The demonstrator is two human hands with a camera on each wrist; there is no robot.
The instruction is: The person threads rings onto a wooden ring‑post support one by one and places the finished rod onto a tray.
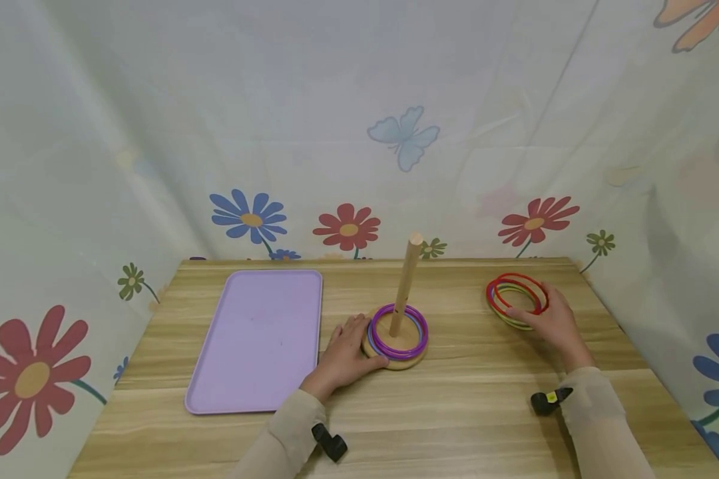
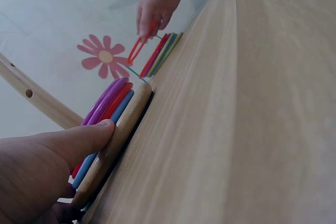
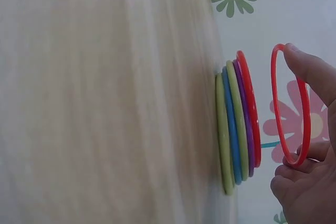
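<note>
In the head view, a wooden peg (image 1: 406,286) stands upright on a round base (image 1: 404,365), with purple rings (image 1: 424,340) around its foot. The left wrist view also shows a red ring (image 2: 119,100) and a blue ring (image 2: 124,109) below the purple ones. My left hand (image 1: 344,359) holds the base's left side, thumb against its rim. Over at the right, my right hand (image 1: 556,324) pinches a red ring (image 3: 273,77) between thumb and fingers. It is raised above a stack of red, purple, green and blue rings (image 3: 255,114) on the table.
A lilac tray (image 1: 263,332) lies on the wooden table (image 1: 455,426), left of the base. Behind the table hangs a flowered cloth (image 1: 311,133). Each wrist bears a small black device (image 1: 329,442).
</note>
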